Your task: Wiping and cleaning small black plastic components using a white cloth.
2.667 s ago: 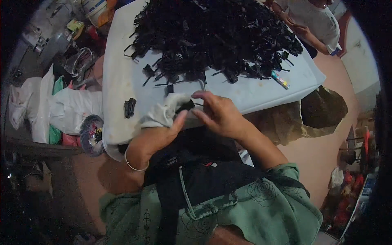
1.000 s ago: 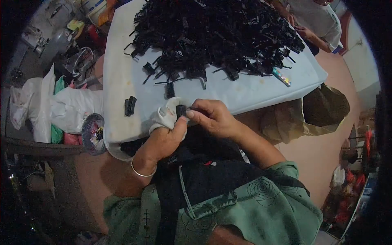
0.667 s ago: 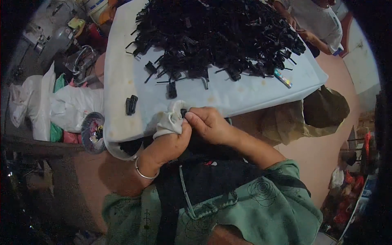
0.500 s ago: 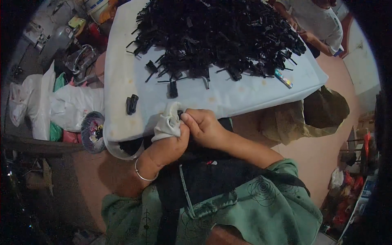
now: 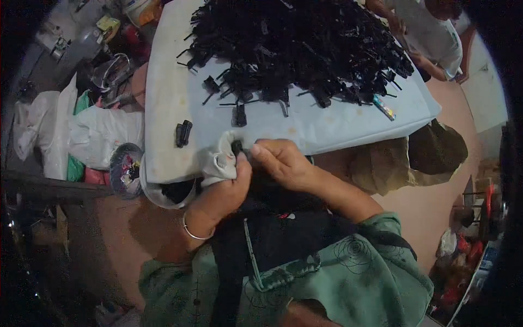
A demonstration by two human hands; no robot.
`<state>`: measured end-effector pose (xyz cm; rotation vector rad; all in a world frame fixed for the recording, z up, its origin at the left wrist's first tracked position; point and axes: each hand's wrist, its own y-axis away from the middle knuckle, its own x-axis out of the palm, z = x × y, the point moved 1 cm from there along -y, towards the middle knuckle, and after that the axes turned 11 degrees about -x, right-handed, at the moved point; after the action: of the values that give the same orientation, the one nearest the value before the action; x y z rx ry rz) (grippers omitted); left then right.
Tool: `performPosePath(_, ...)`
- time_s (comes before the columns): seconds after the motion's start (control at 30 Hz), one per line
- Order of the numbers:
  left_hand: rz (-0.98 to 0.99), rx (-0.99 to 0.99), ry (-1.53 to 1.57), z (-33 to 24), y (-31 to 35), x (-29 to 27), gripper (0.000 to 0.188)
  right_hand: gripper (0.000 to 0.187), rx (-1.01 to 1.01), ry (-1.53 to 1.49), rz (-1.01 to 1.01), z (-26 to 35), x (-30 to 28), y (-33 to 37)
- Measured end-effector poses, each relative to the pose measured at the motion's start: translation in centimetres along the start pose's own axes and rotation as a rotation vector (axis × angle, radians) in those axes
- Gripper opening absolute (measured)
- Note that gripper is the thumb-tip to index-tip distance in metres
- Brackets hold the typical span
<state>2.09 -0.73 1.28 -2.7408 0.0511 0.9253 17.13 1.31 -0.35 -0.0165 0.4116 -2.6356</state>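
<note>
My left hand (image 5: 231, 174), its fingers wrapped in a whitish cloth or glove (image 5: 215, 163), grips a small black part (image 5: 237, 146) at the table's near edge. Just to the right, my right hand (image 5: 283, 162) is closed with thumb and forefinger pinched close to that part; what they hold, if anything, is too dark to make out. Two short black pieces (image 5: 183, 134) lie side by side on the pale tabletop (image 5: 163, 98), left of my hands. Farther off rises a large heap of black plastic parts (image 5: 294, 49) with thin stems; one loose part (image 5: 239, 115) lies apart from it.
A colourful small tube or packet (image 5: 384, 107) lies right of the heap. At the far right a person in a light top (image 5: 427, 32) has hands by the heap. A whitish bucket (image 5: 163, 199) stands under the table's left corner, a brown sack (image 5: 381, 166) at right, bags (image 5: 103, 141) at left.
My right hand has drawn slightly right, away from the left, and more of the black part shows between them. The whole view has shifted a little.
</note>
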Motion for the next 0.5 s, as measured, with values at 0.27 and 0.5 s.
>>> performPosePath(0.27, -0.317, 0.124, -0.858, 2.9, -4.1, -4.5, 0.035, 0.032, -0.186, 1.188, -0.150, -0.7, -0.5, -4.6)
performPosePath(0.5, 0.046, 0.259, -0.366, 0.9, -4.6, -2.7, 0.027, 0.026, -0.110, 1.066, -0.034, -0.7, -2.2, -2.2)
